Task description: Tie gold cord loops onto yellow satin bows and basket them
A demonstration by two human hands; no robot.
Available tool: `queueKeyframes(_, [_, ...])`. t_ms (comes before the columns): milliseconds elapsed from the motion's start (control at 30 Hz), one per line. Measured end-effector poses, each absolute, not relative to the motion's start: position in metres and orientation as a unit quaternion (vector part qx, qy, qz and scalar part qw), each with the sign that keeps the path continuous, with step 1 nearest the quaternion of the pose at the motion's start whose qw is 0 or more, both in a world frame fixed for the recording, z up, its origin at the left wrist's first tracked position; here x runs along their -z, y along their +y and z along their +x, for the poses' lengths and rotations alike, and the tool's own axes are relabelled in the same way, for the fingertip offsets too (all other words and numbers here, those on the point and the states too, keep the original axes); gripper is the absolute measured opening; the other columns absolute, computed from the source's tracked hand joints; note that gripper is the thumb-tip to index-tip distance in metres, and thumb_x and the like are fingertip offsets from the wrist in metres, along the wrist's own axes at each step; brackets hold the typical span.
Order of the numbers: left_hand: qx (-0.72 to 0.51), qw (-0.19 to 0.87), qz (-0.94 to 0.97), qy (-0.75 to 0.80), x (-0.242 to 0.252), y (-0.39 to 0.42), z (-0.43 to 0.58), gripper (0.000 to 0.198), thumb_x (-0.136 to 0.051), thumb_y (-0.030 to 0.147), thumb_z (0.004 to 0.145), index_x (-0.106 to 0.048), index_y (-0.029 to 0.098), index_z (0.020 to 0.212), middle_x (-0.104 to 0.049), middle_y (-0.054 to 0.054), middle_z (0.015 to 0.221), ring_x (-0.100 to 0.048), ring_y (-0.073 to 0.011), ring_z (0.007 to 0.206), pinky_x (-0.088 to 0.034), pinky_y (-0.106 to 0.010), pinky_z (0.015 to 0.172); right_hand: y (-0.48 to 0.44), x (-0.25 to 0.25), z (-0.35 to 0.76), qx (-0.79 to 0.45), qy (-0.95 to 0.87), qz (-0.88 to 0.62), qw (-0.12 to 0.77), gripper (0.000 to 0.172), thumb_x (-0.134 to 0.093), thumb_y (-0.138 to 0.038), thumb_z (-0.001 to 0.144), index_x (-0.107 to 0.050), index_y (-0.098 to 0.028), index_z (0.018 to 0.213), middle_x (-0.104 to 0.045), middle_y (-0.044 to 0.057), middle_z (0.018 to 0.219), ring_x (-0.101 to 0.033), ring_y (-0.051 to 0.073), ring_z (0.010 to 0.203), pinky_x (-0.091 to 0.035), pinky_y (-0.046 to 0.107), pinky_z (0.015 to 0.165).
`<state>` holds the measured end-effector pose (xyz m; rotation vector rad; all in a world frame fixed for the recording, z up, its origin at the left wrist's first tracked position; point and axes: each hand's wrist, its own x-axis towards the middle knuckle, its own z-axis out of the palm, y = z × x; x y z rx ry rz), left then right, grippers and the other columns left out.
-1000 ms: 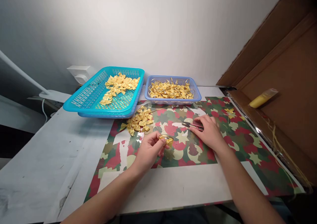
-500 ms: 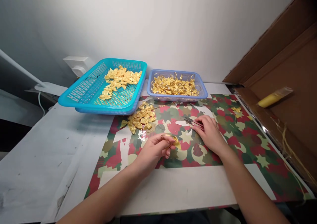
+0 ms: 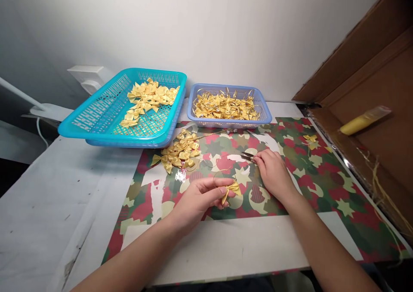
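A small yellow ribbon bow (image 3: pixel 231 189) is pinched between the thumb and fingers of my left hand (image 3: pixel 204 197), above the patterned mat. Thin gold cord arcs up from the bow over my fingers. My right hand (image 3: pixel 274 171) lies farther right on the mat, its fingers closed around a pair of small thread snips (image 3: pixel 248 155). Only the dark pointed blades of the snips show, pointing left; the palm hides the handles. Beyond my left hand a loose pile of yellow bows (image 3: pixel 180 150) lies on the mat, apart from both hands.
A turquoise basket (image 3: pixel 97 115) with bows sits stacked at the back left. Beside it a blue-violet basket (image 3: pixel 226 123) holds bows with gold cords. A cardboard wall (image 3: pixel 380 77) with a yellow-filled tube (image 3: pixel 363 121) bounds the right. One bow (image 3: pixel 310 138) lies on the mat (image 3: pixel 329 189).
My left hand has turned the bow outward, so more of it shows. My right fingers have closed farther over the snips, covering the handles. The view has shifted slightly.
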<state>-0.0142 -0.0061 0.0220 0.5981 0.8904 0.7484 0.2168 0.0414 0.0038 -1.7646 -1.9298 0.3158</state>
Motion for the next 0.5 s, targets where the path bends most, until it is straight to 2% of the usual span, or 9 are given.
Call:
queueKeyframes(100, [-0.351,0.786,0.294,0.415,-0.022,-0.007,-0.015,0.032,-0.079,0.032,0.070,-0.077,0.016,0.097,-0.075,-0.008,0.081,-0.059,-0.0112,0.063,-0.047,-0.026,0.065,0.033,-0.010,0.217,-0.185,-0.643,-0.642,0.374,0.025,-0.038,-0.037,0.097,-0.050,-0.022,0.081,-0.057,0.003,0.073,-0.053,0.019,0.066,-0.040,0.030,0.061])
queueKeyframes(200, [-0.358,0.761,0.322,0.435,-0.023,-0.007,-0.016,0.030,-0.077,0.034,0.072,-0.077,0.018,0.096,-0.075,-0.007,0.078,-0.060,-0.0122,0.064,-0.047,-0.026,0.064,0.016,-0.022,0.211,-0.313,-0.618,-0.577,0.433,0.035,-0.037,-0.053,0.096,-0.047,-0.023,0.081,-0.040,-0.004,0.058,-0.038,0.013,0.050,-0.030,0.026,0.048])
queueKeyframes(300, [-0.365,0.727,0.352,0.463,-0.026,-0.007,-0.017,0.029,-0.076,0.034,0.072,-0.078,0.018,0.096,-0.076,-0.007,0.079,-0.061,-0.0132,0.065,-0.047,-0.025,0.062,0.001,-0.031,0.197,-0.389,-0.690,-0.491,0.362,0.044,-0.036,-0.063,0.092,-0.048,-0.023,0.082,-0.039,-0.004,0.057,-0.037,0.012,0.049,-0.030,0.026,0.048])
queueKeyframes(400, [-0.365,0.705,0.370,0.482,-0.030,-0.007,-0.017,0.027,-0.075,0.032,0.072,-0.078,0.020,0.096,-0.074,-0.003,0.071,-0.059,-0.0119,0.059,-0.046,-0.024,0.056,-0.005,-0.032,0.185,-0.340,-0.766,-0.465,0.285,0.049,-0.034,-0.067,0.091,-0.043,-0.022,0.075,-0.042,-0.004,0.055,-0.036,0.011,0.047,-0.027,0.025,0.047])
queueKeyframes(500, [-0.369,0.691,0.384,0.489,-0.034,-0.008,-0.017,0.024,-0.074,0.031,0.073,-0.078,0.021,0.094,-0.071,-0.002,0.065,-0.060,-0.0129,0.058,-0.047,-0.023,0.053,-0.004,-0.030,0.183,-0.282,-0.786,-0.484,0.260,0.051,-0.029,-0.068,0.091,-0.042,-0.022,0.073,-0.048,-0.003,0.054,-0.040,0.011,0.046,-0.028,0.024,0.047])
